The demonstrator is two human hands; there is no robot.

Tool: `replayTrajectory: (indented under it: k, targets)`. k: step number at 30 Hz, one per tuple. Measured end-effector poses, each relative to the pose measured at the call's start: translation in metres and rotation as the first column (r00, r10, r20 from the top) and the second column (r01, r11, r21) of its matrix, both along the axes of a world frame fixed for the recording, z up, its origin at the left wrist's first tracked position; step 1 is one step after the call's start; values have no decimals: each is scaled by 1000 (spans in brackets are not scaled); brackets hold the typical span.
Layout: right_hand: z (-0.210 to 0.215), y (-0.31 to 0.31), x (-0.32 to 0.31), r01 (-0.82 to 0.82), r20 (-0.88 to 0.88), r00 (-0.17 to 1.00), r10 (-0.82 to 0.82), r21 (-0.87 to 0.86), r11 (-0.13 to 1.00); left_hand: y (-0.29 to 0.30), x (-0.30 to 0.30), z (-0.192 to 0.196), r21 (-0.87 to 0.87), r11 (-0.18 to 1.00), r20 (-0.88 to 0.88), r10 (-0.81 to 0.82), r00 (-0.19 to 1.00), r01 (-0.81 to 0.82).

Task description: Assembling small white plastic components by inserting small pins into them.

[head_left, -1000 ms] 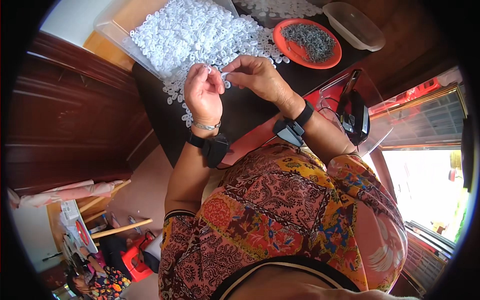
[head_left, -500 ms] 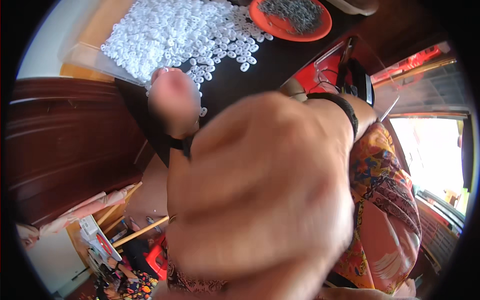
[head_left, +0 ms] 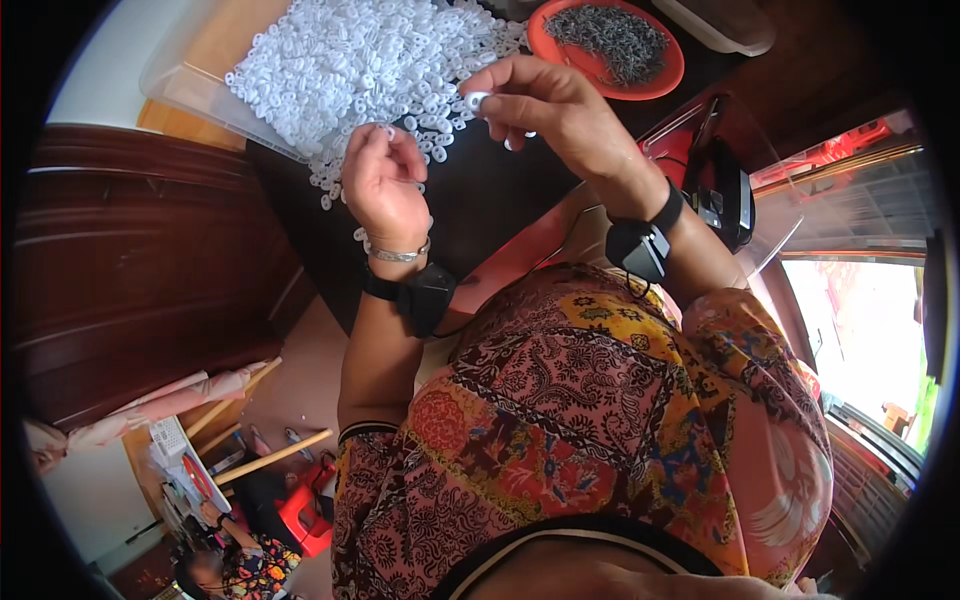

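Between thumb and fingers, my right hand (head_left: pixel 565 115) pinches a white oval plastic piece (head_left: pixel 476 101) with holes in it. A bit of white also shows under its lower fingers. To its left, my left hand (head_left: pixel 385 195) is turned palm up with fingers curled, a small white piece (head_left: pixel 389 131) at the fingertips. Both hands are above the near edge of a large heap of similar white pieces (head_left: pixel 350 70). An orange plate (head_left: pixel 550 77) of small grey metal bits (head_left: pixel 625 45), too fine to name, sits beyond my right hand.
The heap lies on a black tabletop (head_left: pixel 470 210), partly in a clear plastic tray (head_left: pixel 190 75). Dark wooden furniture (head_left: pixel 140 230) stands on the left. On the right are a red bin (head_left: pixel 665 140) and a black device (head_left: pixel 735 200). Another person (head_left: pixel 235 565) is at lower left.
My right hand, blurred and close before the view earlier, has moved away to the heap's right edge and shows a white piece. My left hand has shifted slightly right.
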State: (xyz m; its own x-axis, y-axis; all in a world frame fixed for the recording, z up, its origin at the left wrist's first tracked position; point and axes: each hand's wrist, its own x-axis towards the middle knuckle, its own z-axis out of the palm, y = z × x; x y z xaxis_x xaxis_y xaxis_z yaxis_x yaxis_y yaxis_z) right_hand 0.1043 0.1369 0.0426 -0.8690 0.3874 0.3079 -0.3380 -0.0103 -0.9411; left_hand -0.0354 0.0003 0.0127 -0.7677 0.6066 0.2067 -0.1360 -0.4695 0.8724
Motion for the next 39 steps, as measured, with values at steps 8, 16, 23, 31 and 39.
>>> replayTrajectory:
  k: [8, 16, 23, 31, 39]
  targets:
    - [-26, -3, -16, -51, 114, 990, 77, -215, 975, 0, 6, 1, 110, 970, -17, -218, 976, 219]
    - [-32, -11, -20, -35, 75, 996, 46, -139, 990, 1, 7, 1, 50, 970, -12, -239, 971, 239]
    - [-40, -23, -23, 43, -1, 999, -44, -225, 973, 2, 8, 1, 104, 967, -61, -225, 972, 231]
    - [-48, -25, -25, 34, -117, 991, -66, -256, 966, 1, 11, 3, 127, 958, -62, -253, 965, 259]
    - [-39, -24, -20, 121, -43, 991, -126, -118, 986, 1, 10, 0, 85, 956, -76, -274, 959, 280]
